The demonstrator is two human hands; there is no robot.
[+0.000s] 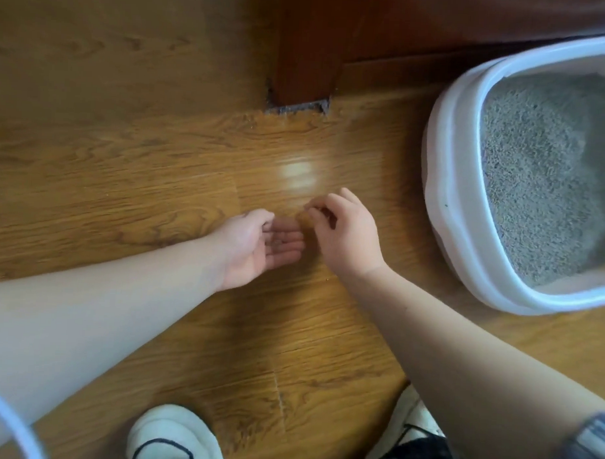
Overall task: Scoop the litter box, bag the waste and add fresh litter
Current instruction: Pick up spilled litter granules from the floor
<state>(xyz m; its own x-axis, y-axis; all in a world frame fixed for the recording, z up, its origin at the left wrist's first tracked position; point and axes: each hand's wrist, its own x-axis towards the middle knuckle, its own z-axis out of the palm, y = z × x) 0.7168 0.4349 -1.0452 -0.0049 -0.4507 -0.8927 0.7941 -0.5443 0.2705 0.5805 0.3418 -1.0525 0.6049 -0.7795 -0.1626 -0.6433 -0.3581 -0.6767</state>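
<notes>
At mid-frame my left hand [255, 251] lies palm up, fingers relaxed, cradling grey grains [278, 242]. My right hand [347, 232] beside it presses its fingertips together, on what I cannot tell. The litter box [446, 186] stands at the right edge.

Glossy wood-grain floor [178, 197]; smooth white plastic litter box [450, 186]; grainy grey litter [543, 176].
</notes>
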